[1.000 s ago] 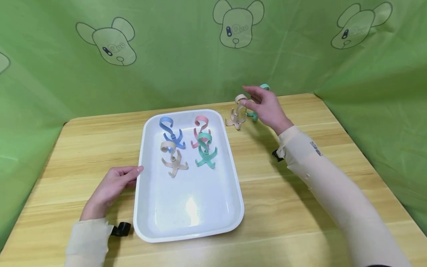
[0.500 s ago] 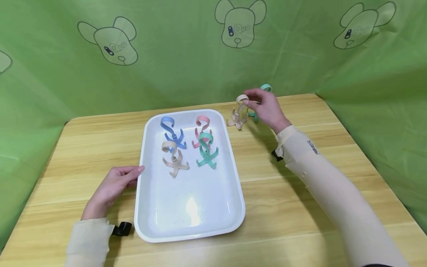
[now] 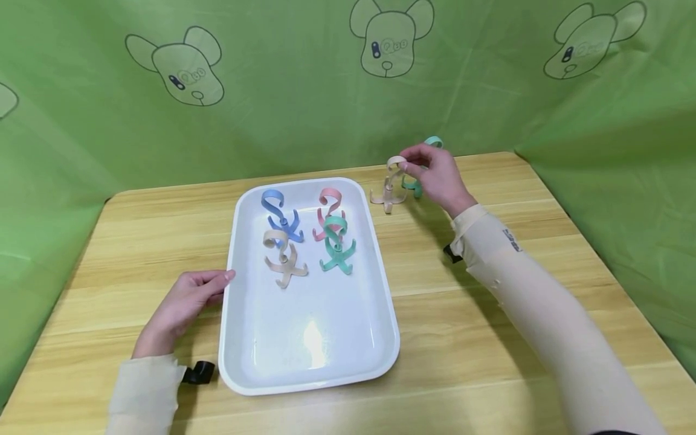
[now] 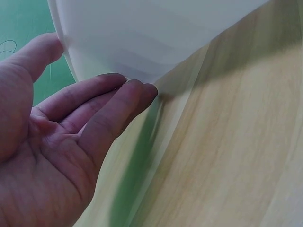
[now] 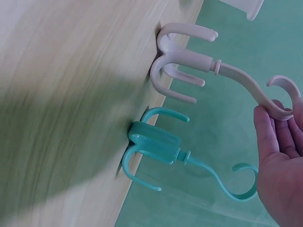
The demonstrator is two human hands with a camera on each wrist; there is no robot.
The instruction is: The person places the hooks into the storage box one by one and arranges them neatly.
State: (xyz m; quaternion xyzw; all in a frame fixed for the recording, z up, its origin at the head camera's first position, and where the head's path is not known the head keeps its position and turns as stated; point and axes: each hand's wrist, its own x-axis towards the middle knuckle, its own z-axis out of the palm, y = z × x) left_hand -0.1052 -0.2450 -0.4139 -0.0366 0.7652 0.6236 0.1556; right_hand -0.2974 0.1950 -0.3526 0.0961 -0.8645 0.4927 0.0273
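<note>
My right hand point(image 3: 437, 175) pinches the curled top of a beige four-pronged hanging hook point(image 3: 388, 188) at the table's back edge. In the right wrist view, thumb and fingers meet at the curl of this beige hook point(image 5: 191, 61), its prongs close over the wood. Beside it stands a green hook point(image 5: 156, 142), partly hidden by the hand in the head view. My left hand point(image 3: 187, 302) holds the left rim of a white tray point(image 3: 228, 338). The left wrist view has the thumb at the rim and the fingertips against the tray's outer wall point(image 4: 142, 38).
Inside the tray stand a blue hook point(image 3: 284, 226), a pink hook point(image 3: 330, 199), a green hook point(image 3: 338, 254) and another beige hook point(image 3: 286, 266). A green curtain point(image 3: 293, 90) hangs behind the wooden table point(image 3: 478, 338) and along its sides.
My right fingers have closed on the beige hook's curl, and its pronged base has turned slightly. My left hand and the tray stay put.
</note>
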